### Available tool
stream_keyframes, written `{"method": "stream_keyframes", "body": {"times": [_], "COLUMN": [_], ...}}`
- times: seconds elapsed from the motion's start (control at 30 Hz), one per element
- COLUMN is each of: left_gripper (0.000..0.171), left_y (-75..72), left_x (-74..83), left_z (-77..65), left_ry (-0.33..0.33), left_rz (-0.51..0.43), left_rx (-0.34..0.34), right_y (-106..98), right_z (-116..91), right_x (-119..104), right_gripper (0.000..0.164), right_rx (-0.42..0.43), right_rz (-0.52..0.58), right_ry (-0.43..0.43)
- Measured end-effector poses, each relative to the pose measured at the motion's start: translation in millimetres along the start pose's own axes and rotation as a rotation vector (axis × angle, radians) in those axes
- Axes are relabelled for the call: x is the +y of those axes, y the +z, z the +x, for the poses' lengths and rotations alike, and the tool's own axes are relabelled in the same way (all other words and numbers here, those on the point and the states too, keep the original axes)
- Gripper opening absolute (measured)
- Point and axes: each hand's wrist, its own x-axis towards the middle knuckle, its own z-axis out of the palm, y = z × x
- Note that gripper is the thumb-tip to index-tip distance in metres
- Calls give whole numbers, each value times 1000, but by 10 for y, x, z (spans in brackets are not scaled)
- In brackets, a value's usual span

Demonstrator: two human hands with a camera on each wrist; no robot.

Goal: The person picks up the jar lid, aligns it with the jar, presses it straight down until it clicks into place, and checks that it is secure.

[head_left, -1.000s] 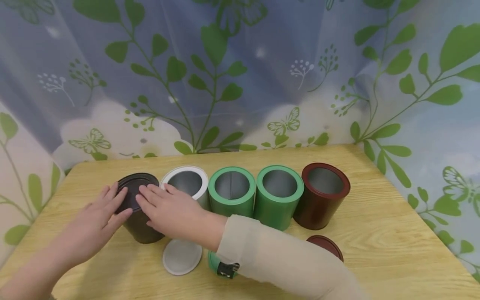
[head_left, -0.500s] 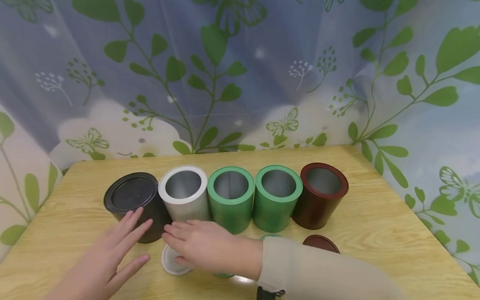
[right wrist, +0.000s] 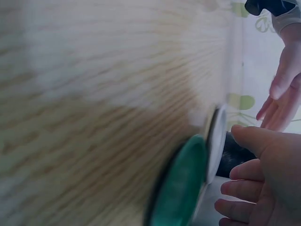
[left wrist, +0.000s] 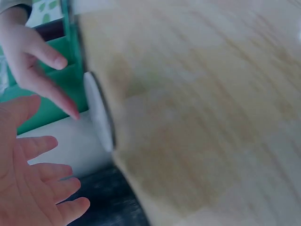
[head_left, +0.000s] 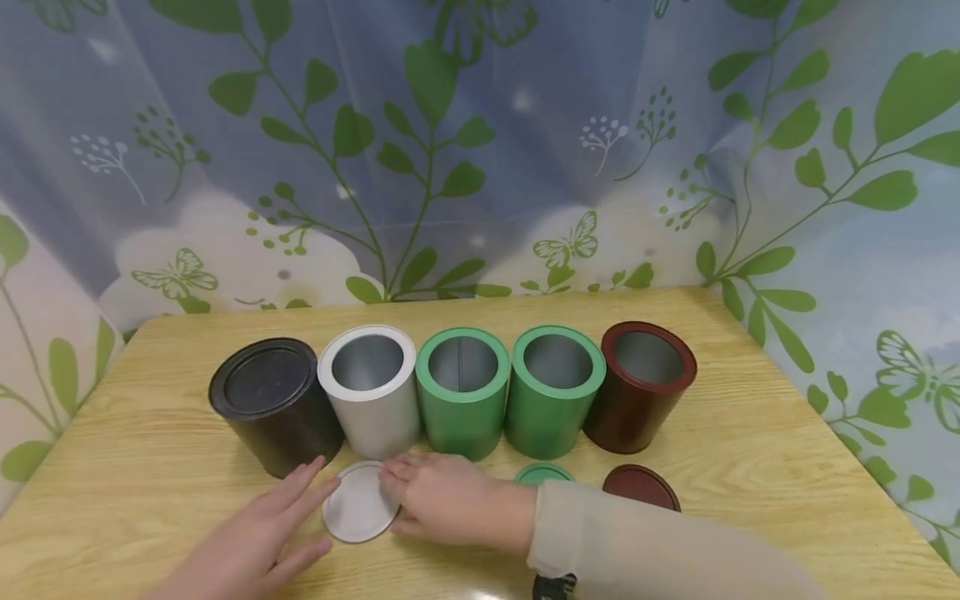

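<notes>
A white round lid (head_left: pixel 358 507) lies flat on the table in front of the white can (head_left: pixel 375 421). My right hand (head_left: pixel 450 498) is at the lid's right side, its extended fingers overlapping the edge in the head view. Left of the lid is my left hand (head_left: pixel 262 537), fingers straight and spread. In the left wrist view a gap shows between the left hand and the lid (left wrist: pixel 99 113). The right wrist view has the right hand (right wrist: pixel 268 183) beside the lid; contact cannot be told. The black can (head_left: pixel 273 408), behind the left hand, has its lid on.
Two open green cans (head_left: pixel 462 425) (head_left: pixel 551 421) and an open dark red can (head_left: pixel 630 417) continue the row. A green lid (head_left: pixel 543 474) and a dark red lid (head_left: pixel 642 486) lie in front, partly behind the sleeve (head_left: pixel 637 533). A patterned curtain (head_left: pixel 465 208) hangs behind the table.
Both hands have left the top of the black can. They have come down toward the front and rightward, one to each side of the white lid.
</notes>
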Motion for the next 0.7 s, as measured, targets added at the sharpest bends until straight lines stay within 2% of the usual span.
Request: {"method": "stream_keyframes", "body": {"times": [0.13,0.23,0.43,0.5,0.7], "left_gripper": [58,60,63,63,58], "left_y": [93,144,225,230,255], "left_x": [-30,-33,-46,-44,-16], "left_z": [25,64,128,144,164], "left_ry": [7,-12,-27,-30,68], "left_rz": [-12,-17,6,9,49], "left_rx": [-104,-196,-280,-295,-219], "right_y": [64,104,162,165,201], "right_z": [8,24,79,90,119], "right_x": [25,34,33,28,6], "right_gripper": [58,59,61,62,60], "right_rx": [-20,-26,-15,-12,32], "right_rz": [-18,-15,-1,-4,-35], "right_ry": [-2,-16,-43,-49,-97]}}
